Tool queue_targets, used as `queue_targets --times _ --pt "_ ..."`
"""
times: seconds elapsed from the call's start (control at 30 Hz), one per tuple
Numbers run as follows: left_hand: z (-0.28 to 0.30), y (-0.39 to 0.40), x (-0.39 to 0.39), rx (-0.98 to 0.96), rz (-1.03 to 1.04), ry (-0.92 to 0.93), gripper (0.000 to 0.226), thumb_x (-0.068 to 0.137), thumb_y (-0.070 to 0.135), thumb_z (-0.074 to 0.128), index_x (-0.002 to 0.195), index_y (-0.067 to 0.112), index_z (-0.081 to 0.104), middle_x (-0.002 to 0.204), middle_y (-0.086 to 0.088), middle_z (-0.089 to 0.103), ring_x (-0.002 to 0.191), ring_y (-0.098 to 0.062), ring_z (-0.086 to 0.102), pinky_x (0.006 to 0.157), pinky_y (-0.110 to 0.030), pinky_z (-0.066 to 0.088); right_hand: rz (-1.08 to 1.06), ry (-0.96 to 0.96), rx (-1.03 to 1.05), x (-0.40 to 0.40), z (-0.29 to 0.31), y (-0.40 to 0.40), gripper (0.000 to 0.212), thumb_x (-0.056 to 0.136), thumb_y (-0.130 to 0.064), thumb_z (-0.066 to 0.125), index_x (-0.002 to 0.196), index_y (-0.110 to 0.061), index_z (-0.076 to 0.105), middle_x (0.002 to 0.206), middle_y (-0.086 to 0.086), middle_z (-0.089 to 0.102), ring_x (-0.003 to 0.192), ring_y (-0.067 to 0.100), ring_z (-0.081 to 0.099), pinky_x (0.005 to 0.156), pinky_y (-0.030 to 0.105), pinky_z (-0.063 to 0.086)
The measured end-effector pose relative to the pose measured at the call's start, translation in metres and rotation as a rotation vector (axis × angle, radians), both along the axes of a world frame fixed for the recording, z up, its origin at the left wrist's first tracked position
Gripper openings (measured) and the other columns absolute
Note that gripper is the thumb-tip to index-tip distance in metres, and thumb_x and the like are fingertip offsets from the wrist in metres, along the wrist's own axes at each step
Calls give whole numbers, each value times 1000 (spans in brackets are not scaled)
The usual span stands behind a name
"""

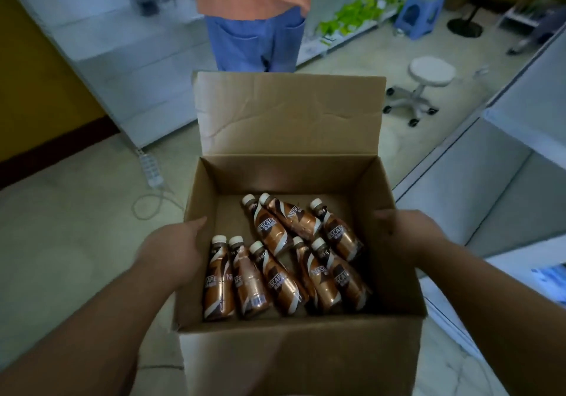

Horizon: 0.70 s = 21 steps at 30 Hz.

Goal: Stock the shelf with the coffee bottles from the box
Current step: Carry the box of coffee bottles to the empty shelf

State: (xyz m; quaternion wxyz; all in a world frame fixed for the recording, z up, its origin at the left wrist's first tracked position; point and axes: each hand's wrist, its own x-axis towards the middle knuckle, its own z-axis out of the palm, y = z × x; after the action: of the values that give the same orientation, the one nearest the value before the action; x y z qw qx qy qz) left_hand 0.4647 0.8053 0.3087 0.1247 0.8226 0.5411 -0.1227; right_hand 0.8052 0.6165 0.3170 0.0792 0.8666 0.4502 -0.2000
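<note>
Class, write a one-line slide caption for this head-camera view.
Both hands, left hand and right hand, grip an open cardboard box of coffee bottles.

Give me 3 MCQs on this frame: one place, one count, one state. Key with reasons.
1. Where are the coffee bottles?
A. On the shelf
B. Lying in the box
C. On the floor

2. How many bottles show in the box?
A. Four
B. Eight
C. Twelve

3. What are the hands doing?
A. Both hold the box by its sides
B. Each holds a bottle
C. Both hang free

Key: B, the bottles lie on their sides on the box floor. B, eight white caps can be counted. A, the left hand is pressed on the left wall and the right hand on the right wall; neither touches a bottle.
</note>
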Motion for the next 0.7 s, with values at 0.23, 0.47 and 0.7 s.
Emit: queue_targets --times 0.23,0.47,0.7 --pt "-11 97 127 -7 -139 35 68 90 13 51 149 40 30 140 -6 57 115 -23 61 82 -31 51 -139 43 -12 91 -18 46 54 95 -24 52 147 -29 38 135 9 58 119 25 58 96 36 49" --pt "-12 174 256 -41 -235 22 66 89 17 51 149 39 32 138 -6 58 115 -23 61 87 -32 51 -254 33 -46 192 -9 99 50 95 -23 51 145 -27 42 133 9 60 117 26 59 95 36 49" --pt "-14 269 380 -61 -377 48 67 88 18 53 149 37 32 138 -5 58 117 -22 59 90 -33 49 -483 47 9 274 -16 172 37 91 -21 58 128 -26 57 119 5 64 105 23 63 84 32 51"
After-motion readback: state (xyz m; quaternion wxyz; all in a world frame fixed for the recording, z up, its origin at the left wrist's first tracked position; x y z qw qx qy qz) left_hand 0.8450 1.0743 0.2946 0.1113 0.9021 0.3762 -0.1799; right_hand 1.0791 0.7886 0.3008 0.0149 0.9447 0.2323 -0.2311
